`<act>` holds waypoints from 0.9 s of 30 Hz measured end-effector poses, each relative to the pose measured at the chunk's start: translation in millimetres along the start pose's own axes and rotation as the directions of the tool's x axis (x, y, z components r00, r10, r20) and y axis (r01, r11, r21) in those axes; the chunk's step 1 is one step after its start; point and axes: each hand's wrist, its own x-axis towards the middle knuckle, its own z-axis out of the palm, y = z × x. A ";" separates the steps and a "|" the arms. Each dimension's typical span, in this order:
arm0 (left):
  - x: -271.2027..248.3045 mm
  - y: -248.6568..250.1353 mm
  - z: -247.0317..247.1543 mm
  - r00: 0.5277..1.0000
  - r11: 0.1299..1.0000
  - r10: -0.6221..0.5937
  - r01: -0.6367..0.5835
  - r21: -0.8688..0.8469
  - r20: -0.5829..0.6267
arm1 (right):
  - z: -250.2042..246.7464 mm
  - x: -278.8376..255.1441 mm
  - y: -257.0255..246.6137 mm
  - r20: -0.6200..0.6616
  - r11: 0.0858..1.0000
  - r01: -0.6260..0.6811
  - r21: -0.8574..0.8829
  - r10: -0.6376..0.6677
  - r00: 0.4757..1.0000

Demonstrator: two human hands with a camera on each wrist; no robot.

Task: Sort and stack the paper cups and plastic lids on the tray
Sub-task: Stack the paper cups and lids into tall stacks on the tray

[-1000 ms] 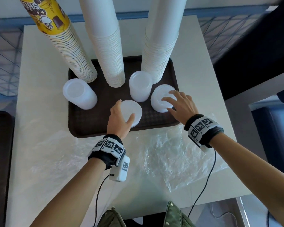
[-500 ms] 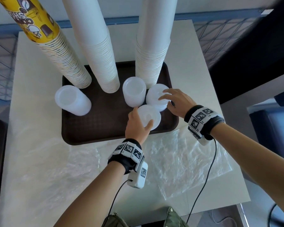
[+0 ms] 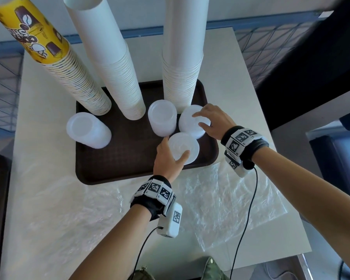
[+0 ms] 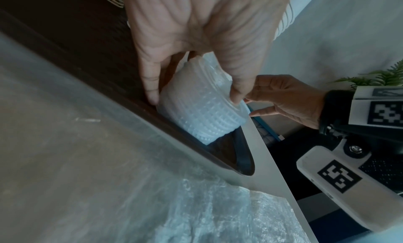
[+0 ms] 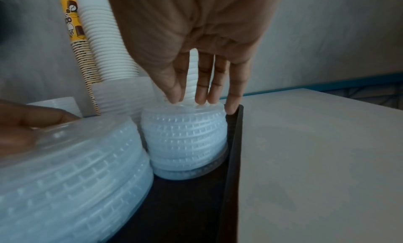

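On the brown tray stand three tall paper cup stacks: a yellow printed one and two white ones. My left hand grips a short stack of clear plastic lids at the tray's front right, thumb and fingers on opposite sides. Just behind it stands another lid stack, with the fingertips of my right hand resting on its top. Two more lid stacks stand in the tray's middle and at its left edge.
The tray sits on a white table with crumpled clear plastic wrap in front of it. The tray's raised right rim runs right beside the rear lid stack. A green bag lies at the near edge.
My left hand has moved its lid stack to the right along the tray's front, up against the stack under my right hand. My right hand has stayed on that stack.
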 end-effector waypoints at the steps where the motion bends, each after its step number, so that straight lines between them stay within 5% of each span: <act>1: -0.1 -0.3 -3.5 0.999 0.999 0.006 -0.008 -0.034 -0.037 | 0.0 0.4 -0.1 -0.007 1.000 -0.006 -0.013 0.006 1.000; 5: 4.6 6.5 -31.4 0.939 0.982 0.057 -0.115 -0.153 -0.338 | 3.0 -3.0 -0.9 -0.055 1.000 -0.006 -0.021 0.005 0.998; 7: 16.4 11.0 -46.5 0.906 0.979 0.149 -0.193 -0.072 -0.396 | 4.8 -5.6 -2.0 -0.067 1.000 -0.006 -0.020 0.004 0.998; 11: 50.4 25.3 -60.8 0.897 0.910 0.386 -0.332 0.250 -0.216 | 7.4 -8.4 -4.8 -0.062 0.999 -0.020 -0.038 0.018 0.998; 17: 81.4 32.2 -57.8 0.932 0.849 0.362 -0.328 0.414 -0.004 | 11.9 -7.6 -7.1 -0.059 0.998 -0.034 -0.045 0.031 0.998; 24: 73.7 14.3 -81.7 0.951 0.883 0.294 -0.233 0.408 -0.093 | 11.8 -5.3 -10.2 -0.045 0.997 -0.058 -0.055 0.055 0.997; 27: 66.9 0.8 -92.7 0.949 0.876 0.303 -0.241 0.418 -0.089 | 6.6 -5.3 -14.9 -0.140 0.999 -0.048 0.011 0.050 0.989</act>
